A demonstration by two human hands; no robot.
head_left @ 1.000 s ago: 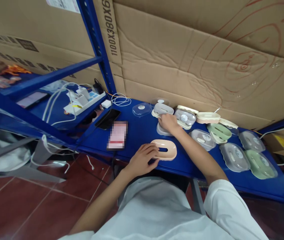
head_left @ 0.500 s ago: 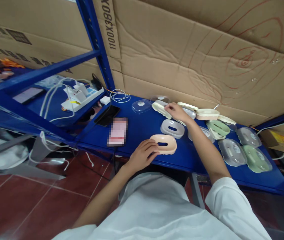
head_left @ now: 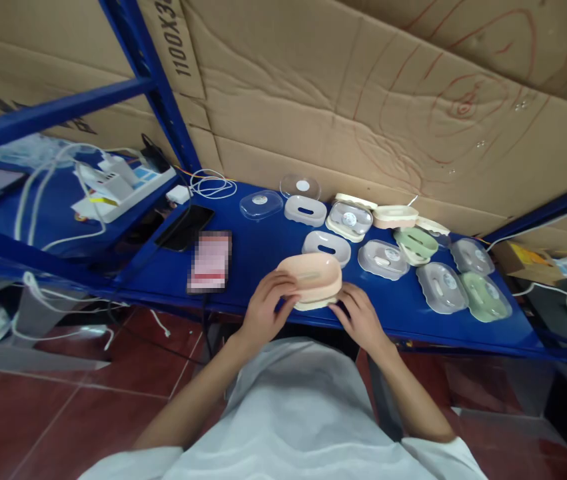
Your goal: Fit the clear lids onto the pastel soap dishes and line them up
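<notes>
My left hand (head_left: 269,303) grips the left end of a peach oval soap dish (head_left: 316,270), tilted over the table's front edge. Directly beneath it is a cream wavy-edged soap dish base (head_left: 313,306), with my right hand (head_left: 360,317) closed on its right end. Whether the two pieces are fully seated together I cannot tell. Just behind them lies a pale grey slotted soap dish (head_left: 326,249). Farther back is another grey slotted dish (head_left: 306,211), beside a cream soap box with a clear lid (head_left: 350,220).
Two loose clear lids (head_left: 261,205) lie at the back left. Lidded grey soap boxes (head_left: 442,288) and a green one (head_left: 486,297) sit at the right. A phone with a blurred screen (head_left: 209,261), a dark phone (head_left: 184,227) and cables (head_left: 213,184) are on the left.
My right hand has come from the back row to the front with the cream base. The peach dish is now lifted and tilted above it. The camera view has shifted somewhat.
</notes>
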